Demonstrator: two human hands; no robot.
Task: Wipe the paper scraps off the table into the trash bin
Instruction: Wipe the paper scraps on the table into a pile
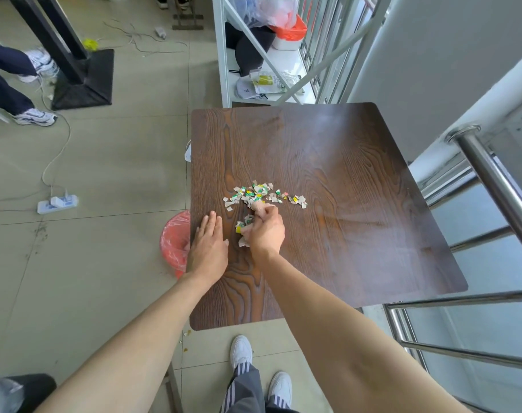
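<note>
Head view: your right hand [265, 231] grip closes on paper scraps [262, 195]; your left hand [207, 248] lies flat and open, a wall toward the trash bin [174, 242].

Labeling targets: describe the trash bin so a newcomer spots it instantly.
Start at the dark wooden table. Follow its left edge down to the flat left hand; the trash bin sits on the floor just beneath. It is the only round container there, with a red liner.

Left hand [207, 248] flat on table [343, 174], right hand [265, 231] seemingly cupping paper scraps [259, 193] beside it
</note>
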